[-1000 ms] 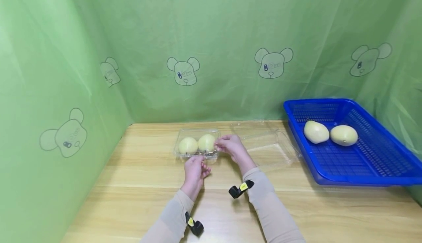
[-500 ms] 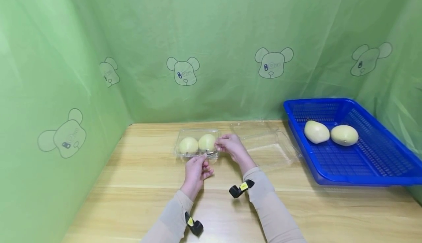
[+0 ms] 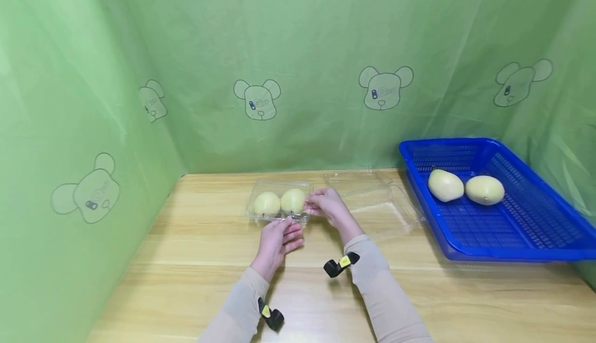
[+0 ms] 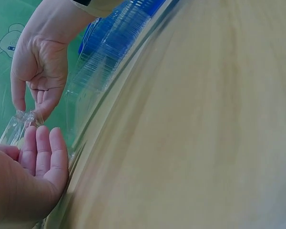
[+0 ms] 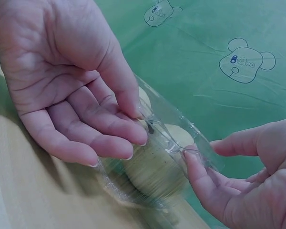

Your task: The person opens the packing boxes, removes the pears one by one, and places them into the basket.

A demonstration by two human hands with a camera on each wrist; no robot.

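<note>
A clear plastic clamshell box (image 3: 280,184) with two round, pale yellow fruits (image 3: 267,204) inside stands at the back middle of the table. Its lid lies over the fruits. My left hand (image 3: 276,243) pinches the front rim between thumb and index finger; its other fingers are loosely spread, as the right wrist view shows. At the box's front right corner my right hand (image 3: 329,207) pinches the edge between thumb and fingers. The right wrist view has the box (image 5: 181,119) tilted between both hands, one fruit (image 5: 155,167) showing speckled skin through the plastic.
Another clear plastic clamshell (image 3: 379,206) lies open to the right of my right hand. Beyond it stands a blue mesh basket (image 3: 512,255) holding two pale fruits (image 3: 485,190). A green printed curtain (image 3: 321,141) borders the wooden table (image 3: 186,281) at the back and sides.
My left hand has shifted slightly right along the front rim, and its free fingers have straightened. The right hand keeps its hold at the corner. The fruits in the box hardly move.
</note>
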